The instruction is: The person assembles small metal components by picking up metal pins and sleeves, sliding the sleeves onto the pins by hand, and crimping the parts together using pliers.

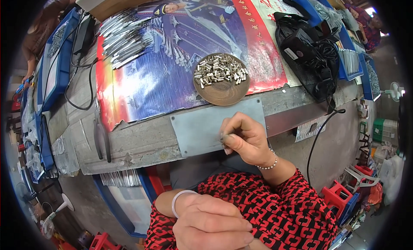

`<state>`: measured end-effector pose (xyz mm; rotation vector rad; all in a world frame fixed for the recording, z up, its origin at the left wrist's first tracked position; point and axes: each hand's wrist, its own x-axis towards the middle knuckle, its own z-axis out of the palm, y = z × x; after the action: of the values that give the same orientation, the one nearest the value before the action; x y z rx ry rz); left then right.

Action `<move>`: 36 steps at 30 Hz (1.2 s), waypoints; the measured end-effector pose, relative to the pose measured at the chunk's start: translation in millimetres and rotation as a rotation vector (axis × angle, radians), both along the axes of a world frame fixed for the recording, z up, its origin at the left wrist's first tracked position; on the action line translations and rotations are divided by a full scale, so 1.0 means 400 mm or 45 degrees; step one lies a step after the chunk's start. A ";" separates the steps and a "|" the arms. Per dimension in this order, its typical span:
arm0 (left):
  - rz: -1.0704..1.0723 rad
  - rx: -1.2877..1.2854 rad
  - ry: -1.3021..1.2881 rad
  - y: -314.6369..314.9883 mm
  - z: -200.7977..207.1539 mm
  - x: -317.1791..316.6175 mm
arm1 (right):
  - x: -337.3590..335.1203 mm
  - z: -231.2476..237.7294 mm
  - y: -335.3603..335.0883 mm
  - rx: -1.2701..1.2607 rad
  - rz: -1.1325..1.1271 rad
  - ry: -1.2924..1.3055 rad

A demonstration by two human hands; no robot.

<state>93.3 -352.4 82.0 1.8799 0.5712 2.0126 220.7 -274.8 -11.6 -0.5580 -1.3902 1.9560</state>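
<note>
My right hand (246,139) is closed in a pinch over a grey metal plate (200,129) fixed at the table's front edge. Thumb and forefinger meet, and whatever small thing may be between them is too small to name. My left hand (213,224) is held low in front of my body, fingers curled together, with the inside of the grip hidden. Just beyond the plate stands a round brown dish (223,95), heaped with small silvery metal cylinders (220,69). Neither hand touches the dish.
Thin metal rods (124,37) lie piled at the back left on a poster sheet (159,88). Pliers (101,140) rest near the front edge. A black mesh bag with cables (307,56) sits at the right. Blue trays (60,67) flank the table; red stools (337,198) stand lower right.
</note>
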 end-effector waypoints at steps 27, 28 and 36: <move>-0.053 -1.453 -0.259 -0.104 -0.208 -0.044 | -0.001 0.035 -0.022 -0.274 0.136 -0.022; -0.052 -1.453 -0.259 -0.104 -0.208 -0.043 | -0.002 0.037 -0.022 -0.289 0.133 -0.024; -0.145 -1.523 -0.296 -0.104 -0.206 -0.048 | -0.003 0.038 -0.021 -0.320 0.096 -0.021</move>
<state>74.2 -394.0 -0.6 0.8981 1.1936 1.2437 219.3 -283.1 3.5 -0.6450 -1.1975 2.2087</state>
